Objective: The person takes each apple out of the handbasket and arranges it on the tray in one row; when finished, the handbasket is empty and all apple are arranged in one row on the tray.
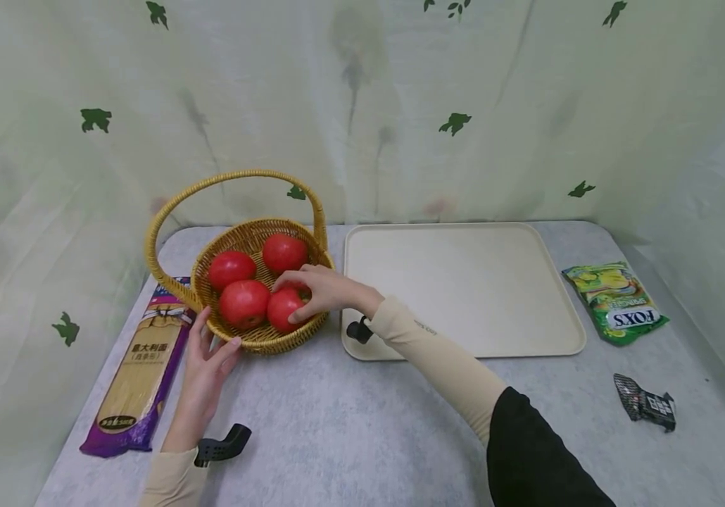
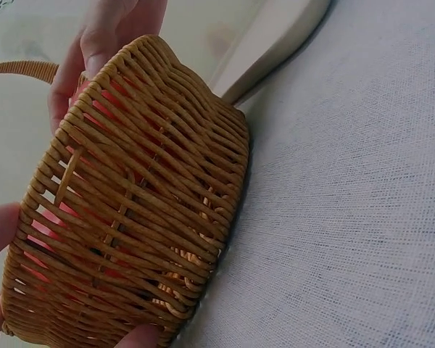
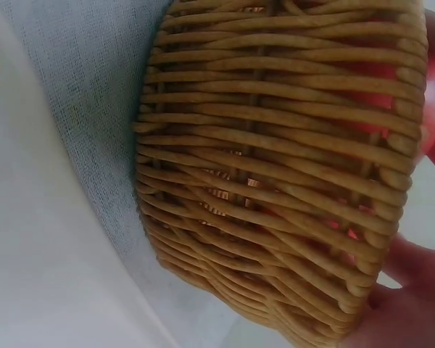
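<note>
A yellow-brown wicker basket (image 1: 286, 343) with a tall arched handle stands at the left of the table, holding several red apples (image 1: 231, 269). My right hand (image 1: 331, 289) reaches over the basket's right rim, fingers and thumb around the front right apple (image 1: 283, 310), which is still inside. At the near left rim, beside the handle's base, my left hand (image 1: 200, 380) holds the basket with fingers and thumb spread. In the left wrist view, the woven side (image 2: 130, 188) hides most of the fruit. The right wrist view shows the basket wall (image 3: 275, 159) up close.
A cream tray (image 1: 464, 296) lies right of the basket. A purple-edged spaghetti packet (image 1: 141, 373) lies along the left edge, partly under the handle. At the right are a green FOX'S packet (image 1: 616, 299) and a small black wrapped item (image 1: 646, 405). A leaf-patterned curtain hangs behind.
</note>
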Available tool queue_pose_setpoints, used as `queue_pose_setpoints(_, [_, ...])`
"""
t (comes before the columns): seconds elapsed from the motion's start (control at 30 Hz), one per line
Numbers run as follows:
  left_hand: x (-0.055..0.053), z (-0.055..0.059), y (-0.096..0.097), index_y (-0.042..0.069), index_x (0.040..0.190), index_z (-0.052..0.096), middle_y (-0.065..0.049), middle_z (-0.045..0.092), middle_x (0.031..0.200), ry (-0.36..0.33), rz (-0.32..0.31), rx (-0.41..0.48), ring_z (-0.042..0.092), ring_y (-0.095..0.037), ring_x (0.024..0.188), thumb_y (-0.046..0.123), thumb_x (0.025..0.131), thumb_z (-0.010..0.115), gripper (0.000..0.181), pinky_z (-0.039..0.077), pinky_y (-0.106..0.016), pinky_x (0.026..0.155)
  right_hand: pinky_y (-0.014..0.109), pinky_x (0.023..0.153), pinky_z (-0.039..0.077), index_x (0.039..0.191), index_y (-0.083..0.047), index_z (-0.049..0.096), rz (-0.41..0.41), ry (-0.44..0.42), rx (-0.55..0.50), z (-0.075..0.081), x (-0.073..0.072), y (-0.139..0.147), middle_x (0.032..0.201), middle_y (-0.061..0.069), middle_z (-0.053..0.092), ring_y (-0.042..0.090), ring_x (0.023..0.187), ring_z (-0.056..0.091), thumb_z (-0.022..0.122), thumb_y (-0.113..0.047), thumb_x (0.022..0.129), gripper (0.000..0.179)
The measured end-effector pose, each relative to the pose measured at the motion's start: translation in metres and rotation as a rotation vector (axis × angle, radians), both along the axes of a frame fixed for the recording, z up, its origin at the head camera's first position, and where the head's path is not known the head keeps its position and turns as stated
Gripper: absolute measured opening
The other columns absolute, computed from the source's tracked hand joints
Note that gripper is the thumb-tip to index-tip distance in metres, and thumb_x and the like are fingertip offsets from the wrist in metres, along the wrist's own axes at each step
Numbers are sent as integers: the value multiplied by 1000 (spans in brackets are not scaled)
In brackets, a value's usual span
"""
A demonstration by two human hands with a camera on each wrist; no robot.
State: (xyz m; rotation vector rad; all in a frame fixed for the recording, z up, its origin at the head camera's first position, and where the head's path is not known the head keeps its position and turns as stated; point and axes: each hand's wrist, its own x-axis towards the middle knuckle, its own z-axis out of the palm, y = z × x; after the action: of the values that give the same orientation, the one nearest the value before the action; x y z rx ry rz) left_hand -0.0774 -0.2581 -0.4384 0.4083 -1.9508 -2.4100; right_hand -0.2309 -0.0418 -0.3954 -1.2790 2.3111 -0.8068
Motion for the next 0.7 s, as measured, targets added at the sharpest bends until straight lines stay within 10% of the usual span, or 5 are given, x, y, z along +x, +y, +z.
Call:
queue_pose_setpoints(0.37, [0, -2, 0, 32, 153, 4, -3, -12, 159, -5, 6, -1, 5, -29, 144, 6, 98, 53, 78, 23, -50, 109, 26, 88, 42, 130, -24, 56, 8, -51, -146, 1, -4, 1, 122, 2, 45, 12, 112, 39, 72, -35, 84, 51])
queue_pose_setpoints(0.7, [1, -2, -1, 33, 153, 5, -3, -11, 159, 0, 5, -6, 7, -30, 144, 7, 98, 53, 78, 27, -46, 107, 32, 87, 49, 131, -19, 52, -177, -210, -475, 15, -5, 28, 131, 3, 42, 18, 117, 40, 74, -24, 80, 57])
